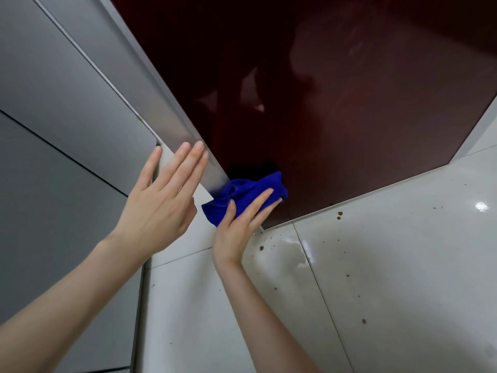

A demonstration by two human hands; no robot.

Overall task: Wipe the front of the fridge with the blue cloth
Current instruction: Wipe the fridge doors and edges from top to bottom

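Fingers of right hand (236, 227) straight, pressing bunched blue cloth (243, 191) on fridge front (349, 109), bottom-left corner | left hand (158, 203) fingers straight, at silver edge (172, 122) | advice: flatten cloth, even pressure, overlap strokes upward

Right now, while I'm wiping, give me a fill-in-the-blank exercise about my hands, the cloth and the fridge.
1. The right hand presses the cloth, which is ____, against the fridge front.
2. The left hand has straight fingers and holds ____.
3. The fridge front is glossy dark ____.
4. Brown specks lie on the tiled ____.
Missing words: blue; nothing; red; floor.
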